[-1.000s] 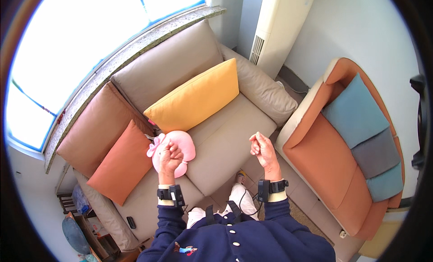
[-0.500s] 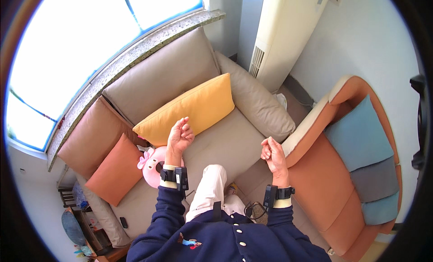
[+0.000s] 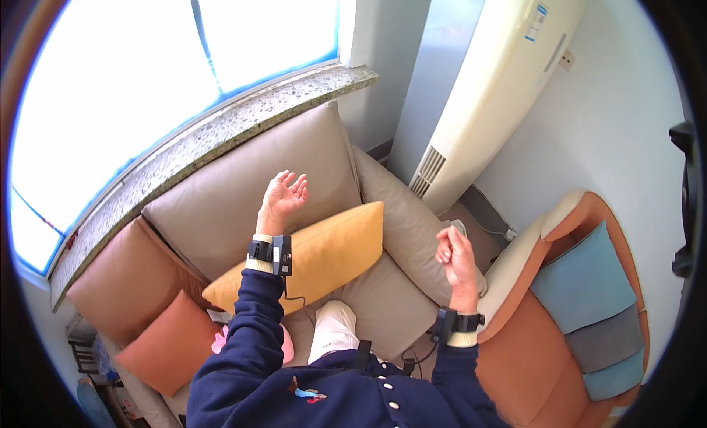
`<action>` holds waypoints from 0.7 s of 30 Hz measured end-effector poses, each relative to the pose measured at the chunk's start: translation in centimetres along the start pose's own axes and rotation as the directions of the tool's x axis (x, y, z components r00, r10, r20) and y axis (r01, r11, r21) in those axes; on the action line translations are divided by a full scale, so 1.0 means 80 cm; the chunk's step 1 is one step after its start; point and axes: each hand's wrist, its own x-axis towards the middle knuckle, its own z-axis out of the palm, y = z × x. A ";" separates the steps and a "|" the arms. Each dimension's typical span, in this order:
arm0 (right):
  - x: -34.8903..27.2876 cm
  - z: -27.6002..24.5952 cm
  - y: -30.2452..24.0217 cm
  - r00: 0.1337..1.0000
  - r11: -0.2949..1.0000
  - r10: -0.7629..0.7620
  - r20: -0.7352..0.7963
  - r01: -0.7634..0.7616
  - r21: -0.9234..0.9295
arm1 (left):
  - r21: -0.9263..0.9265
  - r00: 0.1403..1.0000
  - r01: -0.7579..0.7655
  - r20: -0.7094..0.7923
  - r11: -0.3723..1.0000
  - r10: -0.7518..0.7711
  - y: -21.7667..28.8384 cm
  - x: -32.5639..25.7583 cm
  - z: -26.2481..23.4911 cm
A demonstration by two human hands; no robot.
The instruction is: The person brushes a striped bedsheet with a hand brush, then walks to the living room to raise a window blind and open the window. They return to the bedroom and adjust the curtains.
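Note:
My left hand [image 3: 286, 194] is raised in front of the grey sofa back cushion [image 3: 250, 185], its palm turned up. Its fingers are slightly curled and apart, holding nothing. Just below it lies a long yellow cushion [image 3: 331, 251] on the sofa seat. My right hand [image 3: 456, 257] hangs above the rolled grey armrest [image 3: 405, 222], fingers curled in and closed; I see nothing in them. Black devices are strapped on both wrists. A pink plush toy [image 3: 288, 345] is mostly hidden behind my left sleeve.
An orange cushion [image 3: 169, 343] rests at the sofa's left. To the right stands an orange sofa [image 3: 526, 354] with a blue cushion [image 3: 585, 281] and a dark grey cushion [image 3: 605, 338]. A tall white air conditioner [image 3: 486, 96] fills the corner beside a stone windowsill [image 3: 221, 137].
The view has tilted up and forward, so the room sits lower in it. My left hand has risen past the yellow cushion and its fingers have loosened; my right hand stays closed, now over the armrest.

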 end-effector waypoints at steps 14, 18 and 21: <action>0.325 0.198 -0.094 0.966 0.944 -0.055 0.252 0.133 -0.303 | 0.113 0.966 -0.089 -0.232 0.990 0.113 0.164 0.196 0.022; 0.417 0.226 -0.105 0.940 0.913 -0.046 0.339 0.178 -0.368 | 0.115 0.983 -0.090 -0.148 0.989 0.107 0.163 0.189 0.012; 0.502 0.244 -0.107 0.936 0.892 -0.032 0.351 0.185 -0.412 | 0.103 0.988 -0.065 -0.133 0.993 0.078 0.164 0.183 0.005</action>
